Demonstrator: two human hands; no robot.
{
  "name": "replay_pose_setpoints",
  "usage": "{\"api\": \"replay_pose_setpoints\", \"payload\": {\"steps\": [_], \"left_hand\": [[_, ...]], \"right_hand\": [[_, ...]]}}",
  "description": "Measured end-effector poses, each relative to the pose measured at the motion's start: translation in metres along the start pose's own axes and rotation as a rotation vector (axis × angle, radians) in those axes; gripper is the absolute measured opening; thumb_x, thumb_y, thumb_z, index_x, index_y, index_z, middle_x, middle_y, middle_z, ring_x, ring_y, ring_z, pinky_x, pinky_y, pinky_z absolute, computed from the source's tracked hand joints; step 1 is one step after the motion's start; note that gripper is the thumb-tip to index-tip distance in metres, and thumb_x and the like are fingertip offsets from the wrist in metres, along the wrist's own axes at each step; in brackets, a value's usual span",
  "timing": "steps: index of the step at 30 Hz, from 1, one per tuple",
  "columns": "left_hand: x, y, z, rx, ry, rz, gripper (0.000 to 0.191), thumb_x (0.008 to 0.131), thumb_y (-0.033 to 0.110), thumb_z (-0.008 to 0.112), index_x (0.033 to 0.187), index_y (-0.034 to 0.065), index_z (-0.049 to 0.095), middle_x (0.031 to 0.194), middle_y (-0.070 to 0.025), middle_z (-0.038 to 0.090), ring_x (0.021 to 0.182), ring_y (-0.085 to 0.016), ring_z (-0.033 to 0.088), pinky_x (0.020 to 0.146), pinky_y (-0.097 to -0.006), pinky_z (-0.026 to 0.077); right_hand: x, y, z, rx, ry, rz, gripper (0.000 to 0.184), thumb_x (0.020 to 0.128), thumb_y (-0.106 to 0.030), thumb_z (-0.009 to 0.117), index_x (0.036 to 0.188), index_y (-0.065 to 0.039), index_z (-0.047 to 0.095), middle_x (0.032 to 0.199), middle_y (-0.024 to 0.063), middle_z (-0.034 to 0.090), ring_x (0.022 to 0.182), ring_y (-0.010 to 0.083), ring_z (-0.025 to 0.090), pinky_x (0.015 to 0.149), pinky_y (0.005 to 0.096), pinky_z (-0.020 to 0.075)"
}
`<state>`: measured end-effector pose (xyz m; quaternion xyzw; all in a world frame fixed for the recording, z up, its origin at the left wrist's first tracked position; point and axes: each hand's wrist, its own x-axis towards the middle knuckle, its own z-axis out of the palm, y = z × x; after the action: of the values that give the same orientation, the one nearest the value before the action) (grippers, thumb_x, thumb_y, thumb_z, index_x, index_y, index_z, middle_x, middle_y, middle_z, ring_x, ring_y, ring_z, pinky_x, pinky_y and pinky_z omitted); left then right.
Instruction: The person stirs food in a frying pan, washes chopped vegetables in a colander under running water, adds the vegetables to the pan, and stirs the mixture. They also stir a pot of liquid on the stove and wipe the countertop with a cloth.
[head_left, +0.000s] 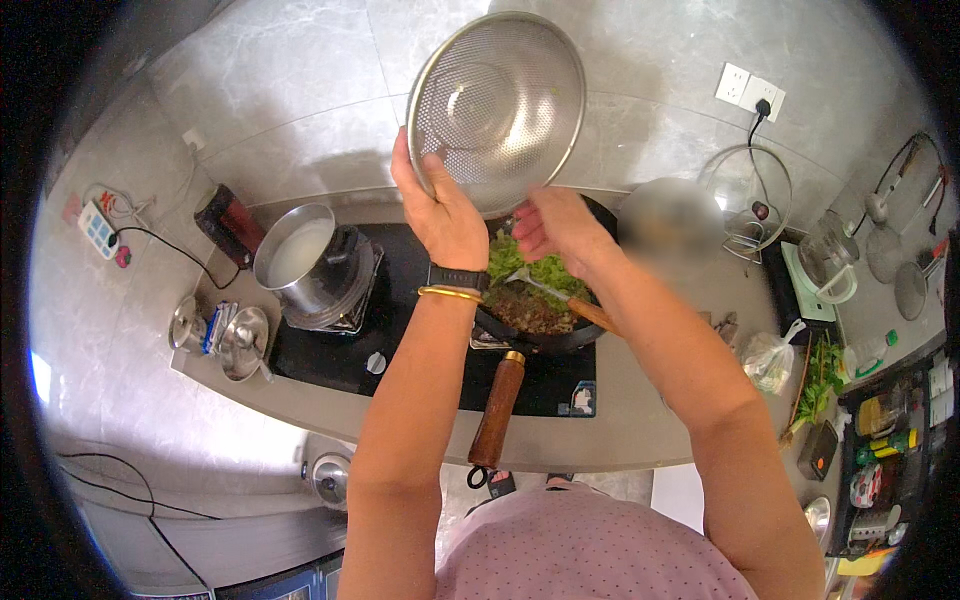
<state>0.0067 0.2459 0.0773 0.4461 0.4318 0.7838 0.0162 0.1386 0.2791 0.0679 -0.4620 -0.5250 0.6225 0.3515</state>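
My left hand (444, 210), with a black watch and a gold bangle at the wrist, grips the rim of a perforated metal strainer (517, 97). The strainer is tilted up on its side, and no food shows in it. Just under its lower rim is my right hand (559, 229), fingers loosely bent, with nothing visible in them; whether it touches the rim is unclear. Below both hands, chopped green leaves (551, 274) lie over browned minced food (536, 311) in a dark wok (525, 341). A wooden-handled spatula (589, 309) rests in the wok.
The wok's wooden handle (496, 412) sticks out past the counter's front edge. A steel pot (296, 251) of whitish liquid stands left on the black cooktop (405, 300). A glass lid (757, 199) leans right, near a plastic bag (769, 360) and leafy greens (817, 382).
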Motion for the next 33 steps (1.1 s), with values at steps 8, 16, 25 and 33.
{"api": "replay_pose_setpoints", "payload": {"steps": [8, 16, 25, 33], "left_hand": [[0.042, -0.024, -0.067, -0.544, 0.101, -0.683, 0.060, 0.102, 0.038, 0.042, 0.151, 0.0112, 0.021, 0.148, -0.0198, 0.033, 0.120, -0.037, 0.053, 0.076, -0.0463, 0.060], [0.025, 0.000, -0.130, -0.594, -0.037, -0.751, 0.057, 0.103, 0.039, 0.044, 0.148, 0.0081, 0.027, 0.142, -0.0157, 0.044, 0.123, -0.033, 0.053, 0.090, -0.0513, 0.055], [0.020, 0.052, -0.140, -0.613, -0.269, -0.829, 0.048, 0.096, 0.034, 0.060, 0.135, 0.0076, 0.049, 0.134, -0.0090, 0.056, 0.121, -0.027, 0.054, 0.094, -0.0540, 0.049], [-0.037, 0.153, -0.145, -0.492, -0.142, -0.816, 0.051, 0.095, 0.033, 0.058, 0.136, 0.0034, 0.050, 0.140, -0.0156, 0.047, 0.127, -0.034, 0.046, 0.096, -0.0571, 0.046]], "right_hand": [[-0.031, -0.021, 0.001, -0.648, 0.348, -0.770, 0.018, 0.095, -0.020, 0.054, 0.096, -0.003, 0.059, 0.084, 0.0155, 0.067, 0.070, 0.0316, 0.065, 0.066, 0.0435, 0.0551], [-0.007, 0.006, -0.014, -1.357, 0.266, -1.100, 0.022, 0.089, -0.014, 0.059, 0.105, -0.003, 0.068, 0.110, 0.0142, 0.066, 0.122, 0.0324, 0.054, 0.108, 0.0507, 0.0369], [-0.070, -0.009, -0.021, -0.928, 0.554, -0.971, 0.009, 0.086, -0.008, 0.061, 0.093, -0.006, 0.067, 0.092, 0.0159, 0.066, 0.087, 0.0371, 0.064, 0.075, 0.0442, 0.0535], [-0.194, 0.009, -0.070, -0.336, 0.572, -0.718, 0.010, 0.090, -0.009, 0.064, 0.095, 0.000, 0.066, 0.080, 0.0092, 0.067, 0.071, 0.0170, 0.065, 0.065, 0.0295, 0.0524]]}}
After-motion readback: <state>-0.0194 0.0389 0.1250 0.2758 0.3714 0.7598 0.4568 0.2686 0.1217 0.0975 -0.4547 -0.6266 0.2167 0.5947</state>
